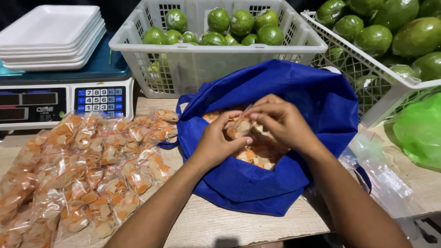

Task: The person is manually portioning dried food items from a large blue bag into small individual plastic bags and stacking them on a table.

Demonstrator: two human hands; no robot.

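A blue cloth bag [294, 96] lies open on the wooden table, filled with orange and white crackers [259, 156]. Both my hands are inside its mouth. My left hand [219, 142] and my right hand [280, 120] together grip a small clear packet of crackers [240, 127], fingers pinched at its top.
Several filled clear cracker packets [87, 170] lie in a pile at the left. Behind them a digital scale [59, 103] carries stacked white foam trays [50, 34]. Two white baskets [202, 69] of green fruit stand at the back. Empty clear bags [381, 174] and a green bag [420, 131] lie right.
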